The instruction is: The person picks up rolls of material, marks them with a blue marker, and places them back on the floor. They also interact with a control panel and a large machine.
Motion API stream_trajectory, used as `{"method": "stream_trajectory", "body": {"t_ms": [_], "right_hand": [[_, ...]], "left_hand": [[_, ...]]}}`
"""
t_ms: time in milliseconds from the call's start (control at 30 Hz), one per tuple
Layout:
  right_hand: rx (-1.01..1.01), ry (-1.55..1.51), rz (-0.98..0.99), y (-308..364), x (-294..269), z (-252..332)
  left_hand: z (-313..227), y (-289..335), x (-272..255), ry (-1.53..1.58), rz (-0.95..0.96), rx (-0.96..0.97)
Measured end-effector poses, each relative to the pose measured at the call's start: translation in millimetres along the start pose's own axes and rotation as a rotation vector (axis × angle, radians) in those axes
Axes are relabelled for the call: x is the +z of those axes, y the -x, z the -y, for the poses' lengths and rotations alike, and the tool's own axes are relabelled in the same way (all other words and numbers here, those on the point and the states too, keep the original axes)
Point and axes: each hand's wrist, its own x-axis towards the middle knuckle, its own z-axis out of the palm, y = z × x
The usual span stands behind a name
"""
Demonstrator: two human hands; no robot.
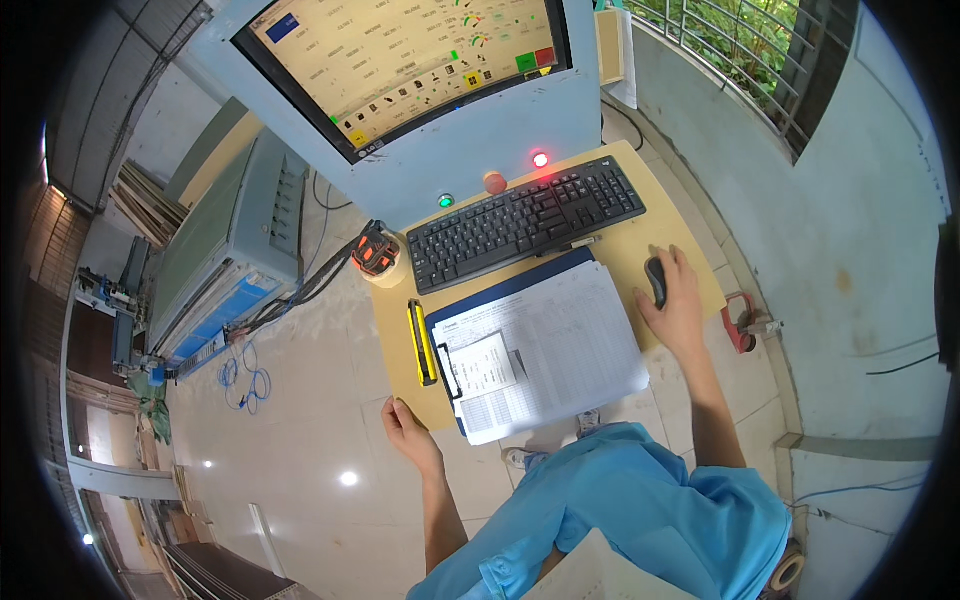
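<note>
My right hand [676, 300] is wrapped round a black computer mouse [656, 283] at the right side of a light wooden desktop [690, 265]. At the desktop's near left corner, my left hand [408, 430] is closed, its fingers curled at the edge. Between my hands a dark blue clipboard [435, 330] bears a stack of printed sheets [570, 350], with a small white slip [482, 365] on top under the clip. To its left lies a yellow and black utility knife [421, 343]. Beyond the clipboard sits a black keyboard [527, 222], with a pen [585, 241] near its front edge.
A lit monitor [410, 60] is set in a pale blue cabinet behind the desktop, with a red button [495, 183] and lit red and green lamps below. An orange-black tape measure [376, 253] rests on a tape roll at the left corner. A barred window is at right; machinery stands left.
</note>
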Motion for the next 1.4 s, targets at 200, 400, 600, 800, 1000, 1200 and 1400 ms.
{"method": "stream_trajectory", "body": {"t_ms": [200, 400, 600, 800, 1000, 1200, 1400], "right_hand": [[-0.042, 0.053, -0.032, 3.6, 14.9, -9.8], [0.008, 0.072, -0.065, 7.7, 15.5, -7.8], [0.001, 0.055, -0.081, 11.5, 15.3, -11.0], [0.017, 0.052, -0.065, 11.9, 17.7, -12.0], [-0.021, 0.011, -0.087, 12.8, 17.2, -11.2], [-0.025, 0.033, -0.094, 15.9, 20.0, -14.4], [-0.013, 0.045, -0.060, 15.0, 19.5, -13.8]], "left_hand": [[-0.1, 4.4, -2.9, 0.033, 0.012, -0.045], [-1.1, 8.6, -4.6, 0.060, -0.007, -0.040], [1.2, 7.2, -7.5, 0.065, 0.040, -0.062], [3.1, 9.3, -7.7, 0.045, 0.025, -0.047], [0.3, 11.9, -4.2, 0.081, -0.015, -0.031], [-3.0, 10.9, -5.3, 0.038, 0.017, -0.013], [-6.5, 14.7, -5.3, 0.026, 0.025, -0.047]]}}
